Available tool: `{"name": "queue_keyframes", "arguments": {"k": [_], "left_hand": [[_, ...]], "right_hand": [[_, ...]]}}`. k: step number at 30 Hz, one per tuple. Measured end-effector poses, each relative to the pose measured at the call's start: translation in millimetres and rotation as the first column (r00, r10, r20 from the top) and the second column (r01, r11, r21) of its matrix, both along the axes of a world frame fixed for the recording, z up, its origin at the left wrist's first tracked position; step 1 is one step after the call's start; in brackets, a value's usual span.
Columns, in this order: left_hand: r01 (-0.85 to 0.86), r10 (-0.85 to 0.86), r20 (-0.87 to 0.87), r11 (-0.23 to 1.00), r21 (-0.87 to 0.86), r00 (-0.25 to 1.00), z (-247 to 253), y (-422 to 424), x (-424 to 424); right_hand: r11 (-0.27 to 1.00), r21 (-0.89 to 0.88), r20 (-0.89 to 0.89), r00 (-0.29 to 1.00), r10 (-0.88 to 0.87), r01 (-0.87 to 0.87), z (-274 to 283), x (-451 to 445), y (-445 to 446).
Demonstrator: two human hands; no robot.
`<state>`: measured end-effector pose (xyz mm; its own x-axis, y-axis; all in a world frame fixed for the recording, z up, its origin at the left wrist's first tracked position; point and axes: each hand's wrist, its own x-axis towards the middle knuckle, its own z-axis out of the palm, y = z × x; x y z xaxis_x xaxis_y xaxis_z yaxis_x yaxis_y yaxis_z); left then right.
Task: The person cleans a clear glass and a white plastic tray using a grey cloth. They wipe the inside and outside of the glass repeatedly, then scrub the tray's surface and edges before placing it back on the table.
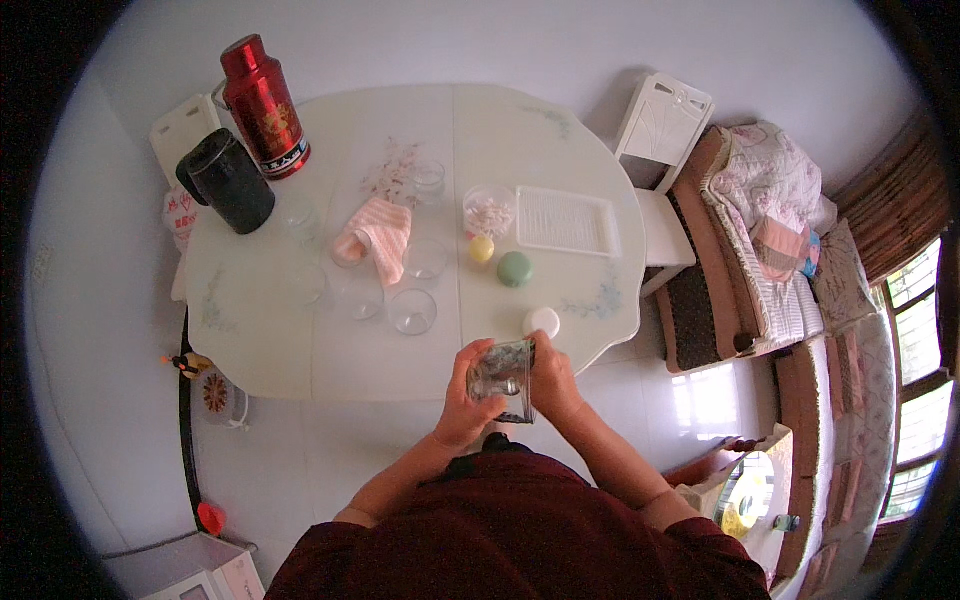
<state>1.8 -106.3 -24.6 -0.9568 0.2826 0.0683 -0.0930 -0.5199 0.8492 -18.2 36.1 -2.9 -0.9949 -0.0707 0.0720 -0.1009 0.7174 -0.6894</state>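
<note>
Just off the table's near edge I hold a clear see-through container (504, 380) on its side. My left hand (466, 405) grips its left part, thumb across the front. The fingers of my right hand (553, 381) hold its right edge; what they do behind it is hidden. A round white lid-like object (541, 323) lies on the table just beyond my right hand. Farther off are a green ball-like object (515, 268), a smaller yellow one (481, 248) and a clear tub of cotton swabs (490, 213).
Several clear glasses (413, 311) stand left of centre around a pink cloth (382, 232). A white ribbed tray (568, 221) lies at the right. A red thermos flask (264, 109) and a black mug-like pitcher (229, 182) occupy the far left. A white chair (664, 150) adjoins the table (390, 367).
</note>
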Motion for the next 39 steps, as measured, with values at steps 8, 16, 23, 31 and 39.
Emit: {"name": "queue_keyframes", "arguments": {"k": [8, 16, 23, 31, 39], "left_hand": [[0.352, -0.634, 0.440, 0.745, 0.566, 0.635, 7.7, -27.2, -8.3], [0.075, -0.067, 0.081, 0.993, -0.095, 0.994, 10.6, -25.4, -5.2], [0.182, -0.190, 0.131, 0.981, 0.067, 0.973, -5.7, -24.8, -1.4], [0.225, -0.402, 0.288, 0.840, 0.493, 0.869, -6.5, -3.7, 3.7], [0.340, -0.414, 0.242, 0.893, 0.294, 0.878, -7.8, 24.8, 25.5]], "right_hand": [[0.840, 0.345, -0.385, 0.754, 0.533, -0.418, 44.2, -14.9, -1.6], [0.984, -0.169, 0.258, 0.966, -0.007, 0.053, -7.1, 15.6, -13.8], [0.995, -0.084, 0.450, 0.893, -0.012, 0.056, 34.3, 33.9, 10.6], [0.975, 0.026, -0.098, 0.970, 0.224, -0.222, 54.2, 63.0, 11.7], [0.826, -0.520, 0.348, 0.830, 0.437, -0.217, 37.2, 65.3, 24.2]]}}
